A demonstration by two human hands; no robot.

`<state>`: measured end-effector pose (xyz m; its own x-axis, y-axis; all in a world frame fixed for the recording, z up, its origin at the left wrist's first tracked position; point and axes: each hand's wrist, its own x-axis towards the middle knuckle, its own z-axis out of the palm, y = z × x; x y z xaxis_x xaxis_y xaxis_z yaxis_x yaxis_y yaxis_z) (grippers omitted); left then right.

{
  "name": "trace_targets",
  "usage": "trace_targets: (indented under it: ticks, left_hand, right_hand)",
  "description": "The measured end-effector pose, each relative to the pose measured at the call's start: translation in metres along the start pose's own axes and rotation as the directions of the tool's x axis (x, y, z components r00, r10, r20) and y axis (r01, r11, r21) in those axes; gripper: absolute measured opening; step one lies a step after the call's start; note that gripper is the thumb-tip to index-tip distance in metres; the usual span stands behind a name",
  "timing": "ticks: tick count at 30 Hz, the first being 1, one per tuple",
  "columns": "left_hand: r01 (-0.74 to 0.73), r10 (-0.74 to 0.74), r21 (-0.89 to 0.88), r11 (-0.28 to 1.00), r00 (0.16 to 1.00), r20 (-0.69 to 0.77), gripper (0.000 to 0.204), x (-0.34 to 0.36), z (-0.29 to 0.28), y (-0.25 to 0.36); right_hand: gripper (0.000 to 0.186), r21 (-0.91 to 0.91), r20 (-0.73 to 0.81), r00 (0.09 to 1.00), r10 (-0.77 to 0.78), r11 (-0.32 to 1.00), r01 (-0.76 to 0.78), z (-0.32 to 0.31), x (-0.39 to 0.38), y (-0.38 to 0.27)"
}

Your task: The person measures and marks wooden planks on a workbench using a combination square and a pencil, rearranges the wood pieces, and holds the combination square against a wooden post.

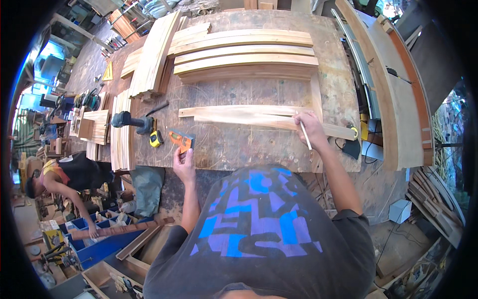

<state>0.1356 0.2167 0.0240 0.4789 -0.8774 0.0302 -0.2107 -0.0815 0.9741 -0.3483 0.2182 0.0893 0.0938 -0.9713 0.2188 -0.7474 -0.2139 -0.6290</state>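
My left hand [185, 167] is closed on an orange-handled square [182, 141] with a grey metal edge, just over the table's near edge. A thin pale pencil [304, 136] sticks out of my right hand [311, 127], whose fingers are closed around it. That hand rests at the right part of two long pale wood strips [239, 114], which lie crosswise before me and look partly blurred. Left of the square are a yellow tape measure [156, 138] and a dark cordless drill [132, 121].
Stacked boards [244, 55] fill the far side of the worktable [224, 149], with more boards [155, 55] at its left. Long panels [393, 99] stand along the right. At lower left, another person [74, 174] reaches toward a blue toolbox [107, 244]. A second tape measure [354, 132] sits near the right edge.
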Motion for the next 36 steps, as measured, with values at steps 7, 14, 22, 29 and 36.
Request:
trace_targets:
  ticks: [7, 14, 22, 29, 36]
  left_hand:
    - [0.006, 0.005, -0.043, 0.999, 0.965, 0.264, 0.044, -0.018, 0.066, 0.034]
    - [-0.211, 0.167, 0.029, 0.977, 0.846, 0.507, 0.047, -0.022, 0.133, 0.056]
    - [-0.278, 0.208, 0.024, 0.960, 0.772, 0.601, 0.045, -0.037, 0.178, 0.099]
    - [-0.293, 0.454, -0.351, 0.889, 0.478, 0.751, 0.051, -0.070, 0.208, 0.167]
    - [-0.783, 0.150, 0.102, 0.613, 0.242, 0.959, 0.066, -0.011, 0.206, 0.041]
  right_hand:
    - [0.034, -0.108, 0.306, 0.952, -0.023, 0.992, 0.059, 0.067, 0.001, 0.021]
    - [0.036, -0.276, 0.425, 0.831, 0.359, 0.926, -0.259, 0.074, 0.022, 0.041]
    - [0.050, 0.097, 0.411, 0.815, 0.407, 0.870, -0.483, 0.065, -0.001, -0.004]
    - [0.030, 0.990, -0.126, 0.778, 0.615, 0.132, 0.057, 0.056, 0.021, -0.044]
    - [0.023, 0.938, -0.219, 0.727, 0.651, 0.345, -0.026, -0.075, -0.012, -0.025]
